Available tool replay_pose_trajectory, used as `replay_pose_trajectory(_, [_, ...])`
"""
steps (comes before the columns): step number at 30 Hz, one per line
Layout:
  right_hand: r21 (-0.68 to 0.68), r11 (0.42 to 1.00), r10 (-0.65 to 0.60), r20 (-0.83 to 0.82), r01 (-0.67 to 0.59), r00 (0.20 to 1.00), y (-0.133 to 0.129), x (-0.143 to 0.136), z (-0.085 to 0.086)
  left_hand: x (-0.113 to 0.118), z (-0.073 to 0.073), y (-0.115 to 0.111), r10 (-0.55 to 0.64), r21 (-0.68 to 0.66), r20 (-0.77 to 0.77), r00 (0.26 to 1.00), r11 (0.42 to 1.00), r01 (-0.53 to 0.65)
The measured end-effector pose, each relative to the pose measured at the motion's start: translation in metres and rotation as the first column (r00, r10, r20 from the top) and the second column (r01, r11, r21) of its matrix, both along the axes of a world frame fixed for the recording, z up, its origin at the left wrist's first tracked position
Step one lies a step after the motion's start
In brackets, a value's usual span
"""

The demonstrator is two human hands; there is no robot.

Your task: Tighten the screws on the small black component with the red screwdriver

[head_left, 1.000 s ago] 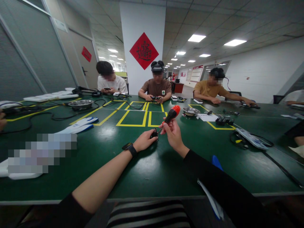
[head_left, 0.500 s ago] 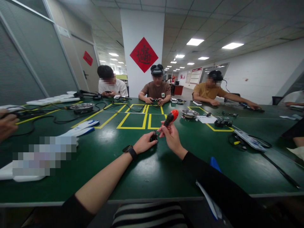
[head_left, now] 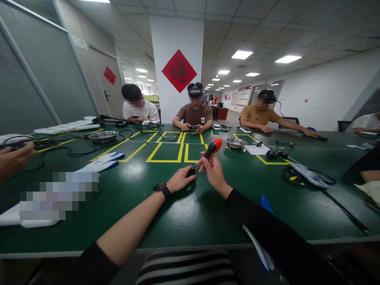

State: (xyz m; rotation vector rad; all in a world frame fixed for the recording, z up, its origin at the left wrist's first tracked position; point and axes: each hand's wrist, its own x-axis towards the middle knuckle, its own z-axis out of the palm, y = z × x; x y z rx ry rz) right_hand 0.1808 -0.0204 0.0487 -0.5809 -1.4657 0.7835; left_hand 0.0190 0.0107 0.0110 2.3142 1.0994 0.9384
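My left hand [head_left: 180, 180] is closed around a small black part with a metal tip [head_left: 191, 171], held low over the green table. What exactly the part is does not show clearly. In my right hand [head_left: 214, 174] is a screwdriver with a red and black handle [head_left: 213, 147]. The handle points up and to the right, and the thin shaft slants down toward the black part. The shaft's tip is at or against the part's right side; contact cannot be made out.
Yellow tape outlines [head_left: 164, 161] mark the green table [head_left: 142, 233]. Metal bowls [head_left: 236, 143] [head_left: 103, 137], several black parts [head_left: 277, 153] and a power strip [head_left: 308, 174] lie around. White-and-blue gloves [head_left: 103, 160] are at left. Several people sit around; another person's hand [head_left: 18, 158] is at far left.
The view shifts slightly. My hands, the black part and the screwdriver keep nearly the same pose. At far left, the other person's hand comes further into view with a dark object.
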Motion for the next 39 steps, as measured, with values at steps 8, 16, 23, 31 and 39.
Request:
replay_pose_trajectory(8, [0.001, 1.0, 0.0, 0.009, 0.0, 1.0, 0.001, -0.0008, -0.0019, 0.0004, -0.0002, -0.0001, -0.005, -0.043, 0.051, 0.999, 0.999, 0.007])
replay_pose_trajectory(16, [-0.024, 0.999, 0.025, 0.005, -0.025, 1.0, -0.0009, 0.0004, 0.0004, 0.0007, 0.0012, -0.0014, 0.005, -0.009, 0.035, 0.999, 1.0, -0.005])
replay_pose_trajectory(23, [-0.035, 0.999, 0.028, 0.024, -0.027, 0.999, -0.0005, -0.0002, -0.0006, 0.0015, 0.0035, -0.0038, 0.027, -0.029, 0.041, 0.999, 0.999, -0.026])
replay_pose_trajectory(31, [-0.024, 1.0, 0.017, 0.009, -0.016, 1.0, -0.0016, 0.0003, -0.0002, 0.001, 0.0025, -0.0031, 0.015, -0.038, 0.054, 0.998, 0.999, -0.012])
replay_pose_trajectory(39, [-0.028, 0.999, 0.016, -0.011, -0.017, 1.0, -0.0008, -0.0004, 0.0007, 0.0008, 0.0007, -0.0008, -0.008, -0.022, 0.02, 1.0, 1.0, 0.009])
